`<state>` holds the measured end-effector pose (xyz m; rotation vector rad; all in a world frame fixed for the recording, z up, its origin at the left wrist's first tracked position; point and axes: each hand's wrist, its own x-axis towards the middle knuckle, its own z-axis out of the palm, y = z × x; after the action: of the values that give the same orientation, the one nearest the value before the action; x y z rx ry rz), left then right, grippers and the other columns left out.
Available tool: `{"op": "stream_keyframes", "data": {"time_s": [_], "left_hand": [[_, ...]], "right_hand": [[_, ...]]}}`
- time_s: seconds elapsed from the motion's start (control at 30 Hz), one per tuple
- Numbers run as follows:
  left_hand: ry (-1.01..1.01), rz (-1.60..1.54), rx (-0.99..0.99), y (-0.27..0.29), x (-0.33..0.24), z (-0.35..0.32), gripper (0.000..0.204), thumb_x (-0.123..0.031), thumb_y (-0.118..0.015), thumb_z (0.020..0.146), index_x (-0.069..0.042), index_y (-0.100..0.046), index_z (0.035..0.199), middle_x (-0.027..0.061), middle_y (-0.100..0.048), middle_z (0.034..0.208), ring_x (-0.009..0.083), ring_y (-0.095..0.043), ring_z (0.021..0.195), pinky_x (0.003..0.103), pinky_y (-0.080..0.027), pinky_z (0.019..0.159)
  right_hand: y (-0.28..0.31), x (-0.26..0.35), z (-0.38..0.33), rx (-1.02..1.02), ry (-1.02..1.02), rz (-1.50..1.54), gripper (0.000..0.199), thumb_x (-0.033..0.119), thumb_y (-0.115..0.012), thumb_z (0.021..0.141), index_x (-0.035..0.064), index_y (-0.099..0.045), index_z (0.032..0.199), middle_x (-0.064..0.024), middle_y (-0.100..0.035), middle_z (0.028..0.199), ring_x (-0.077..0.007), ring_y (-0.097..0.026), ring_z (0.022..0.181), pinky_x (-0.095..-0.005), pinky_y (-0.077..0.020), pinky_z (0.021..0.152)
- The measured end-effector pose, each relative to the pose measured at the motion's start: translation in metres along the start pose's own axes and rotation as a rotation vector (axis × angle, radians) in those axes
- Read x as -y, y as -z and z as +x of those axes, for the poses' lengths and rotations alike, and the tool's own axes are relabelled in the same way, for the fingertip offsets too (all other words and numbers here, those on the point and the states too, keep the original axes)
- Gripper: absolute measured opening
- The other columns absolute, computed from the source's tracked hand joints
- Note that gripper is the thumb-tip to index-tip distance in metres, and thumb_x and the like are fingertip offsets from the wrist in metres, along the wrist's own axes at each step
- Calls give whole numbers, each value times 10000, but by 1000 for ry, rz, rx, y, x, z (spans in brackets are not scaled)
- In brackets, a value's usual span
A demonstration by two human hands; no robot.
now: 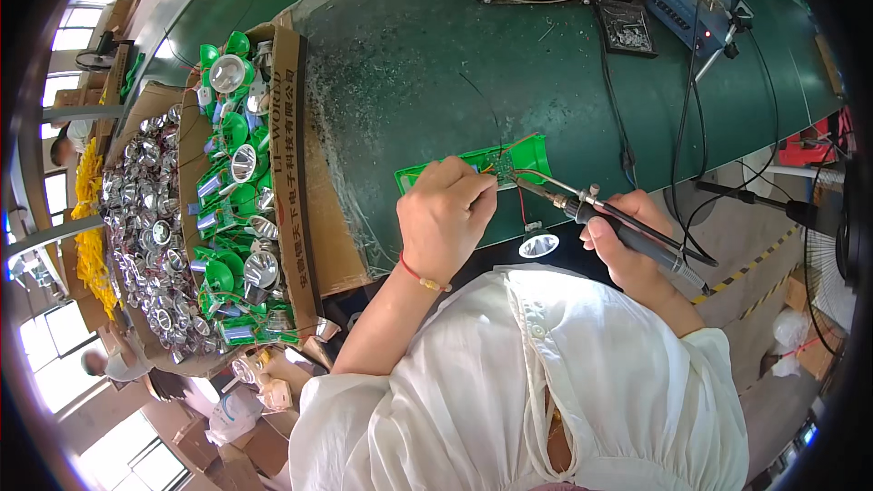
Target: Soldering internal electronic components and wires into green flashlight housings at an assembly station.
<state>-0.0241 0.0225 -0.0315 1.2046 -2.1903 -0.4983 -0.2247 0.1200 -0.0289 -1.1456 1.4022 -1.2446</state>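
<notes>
L hand [443, 218] pinching over grn casing [535, 158] — item unclear, R hand [640, 271] gripping solder iron [657, 253] — tip [520, 180] nr PCB [503, 164]

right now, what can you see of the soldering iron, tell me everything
The soldering iron has a long, dark, plastic-looking handle, a metallic front and a slim metal tube fixed alongside. Gripped in the right hand, it slants up and left in the picture, its narrow tip at the small green circuit board; whether they touch is too small to tell.
</notes>
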Motion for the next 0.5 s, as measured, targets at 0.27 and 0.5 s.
{"op": "stream_keyframes", "data": {"time_s": [0.27, 0.5], "left_hand": [[4, -31, 0, -2, 2, 2, 112, -5, -685, 608, -66, -644, 693, 28, -576, 668, 176, -554, 570, 272, -441, 492], [5, -14, 10, 0, 2, 1, 105, -9, -686, 604, -66, -644, 682, 28, -575, 668, 174, -556, 572, 272, -443, 493]], "right_hand": [[-3, -1, -1, -43, -7, -26, 151, 49, -643, 762, -15, -522, 827, -66, -609, 640, -86, -586, 551, -219, -462, 494], [-2, 0, -1, -15, 4, -96, 144, 44, -640, 759, -9, -521, 822, -64, -615, 646, -87, -591, 558, -216, -465, 500]]}}
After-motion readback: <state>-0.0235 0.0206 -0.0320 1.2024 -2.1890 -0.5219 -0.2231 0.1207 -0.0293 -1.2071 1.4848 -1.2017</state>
